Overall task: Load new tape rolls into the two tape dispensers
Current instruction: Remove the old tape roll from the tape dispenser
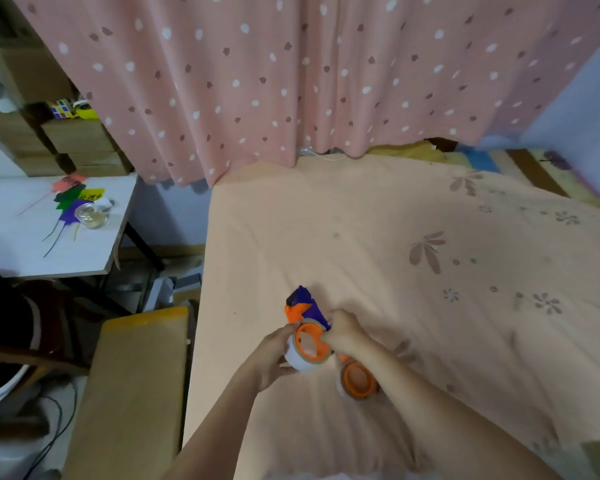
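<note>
Orange and purple plastic make the tape dispenser that the person holds low over the bed, with a clear tape roll on an orange plastic hub at its near end. The left hand cups this roll from the left and below, fingers closed around its pale side. The right hand grips from the right, at the rim of the hub and the purple body. Whether the roll is already fully seated on the hub cannot be told; the picture is blurred there.

The second orange hub with its tape roll lies on the peach bed sheet with brown flower prints, just beside the right wrist.

The likely trouble: if the roll goes on at a tilt, it may jam on the hub or slide off again. The loose tape end could also stick to a finger or to the sheet. The bed is soft and wrinkled, so the second roll may roll away when the forearm moves.

Behind the bed hangs a pink curtain with white and dark dots. On the left stands a white surface with coloured paper pieces and a small clear glass dish, and nearer, a pale wooden board.
</note>
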`<state>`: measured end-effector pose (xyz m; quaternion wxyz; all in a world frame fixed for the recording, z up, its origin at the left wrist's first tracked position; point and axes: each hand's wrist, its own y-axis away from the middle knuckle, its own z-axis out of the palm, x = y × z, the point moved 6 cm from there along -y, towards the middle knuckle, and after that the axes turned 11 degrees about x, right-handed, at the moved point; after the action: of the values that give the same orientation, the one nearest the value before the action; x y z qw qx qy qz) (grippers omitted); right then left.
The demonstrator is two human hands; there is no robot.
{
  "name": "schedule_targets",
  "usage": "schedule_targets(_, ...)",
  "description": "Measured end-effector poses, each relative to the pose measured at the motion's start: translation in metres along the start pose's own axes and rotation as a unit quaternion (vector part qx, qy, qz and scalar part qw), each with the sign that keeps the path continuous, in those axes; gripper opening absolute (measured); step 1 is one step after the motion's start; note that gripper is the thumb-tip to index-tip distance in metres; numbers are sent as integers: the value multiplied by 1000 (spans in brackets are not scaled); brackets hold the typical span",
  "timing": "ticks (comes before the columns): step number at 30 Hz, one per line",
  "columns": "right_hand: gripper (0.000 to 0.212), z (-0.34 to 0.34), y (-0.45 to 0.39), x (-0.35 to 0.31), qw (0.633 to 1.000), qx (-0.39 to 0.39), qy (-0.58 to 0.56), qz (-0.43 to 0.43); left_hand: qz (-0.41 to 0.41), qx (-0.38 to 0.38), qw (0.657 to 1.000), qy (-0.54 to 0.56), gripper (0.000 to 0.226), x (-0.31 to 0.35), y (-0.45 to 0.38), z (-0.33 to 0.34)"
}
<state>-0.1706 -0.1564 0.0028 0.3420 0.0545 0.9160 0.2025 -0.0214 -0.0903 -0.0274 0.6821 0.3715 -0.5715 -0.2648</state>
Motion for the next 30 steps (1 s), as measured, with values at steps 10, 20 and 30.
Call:
schedule_targets(10, 14, -123, 51, 40, 969, 124, -213, 18, 64, -148, 987, 24, 49, 45, 35, 114)
schedule_targets(20, 19, -213, 97, 139, 936, 177, -294, 77, 28, -193, 981, -4, 61, 21, 75, 245)
schedule_targets(30, 18, -337, 160, 276, 915, 270, -288, 85, 57, -231, 971, -28, 52, -24, 123, 435)
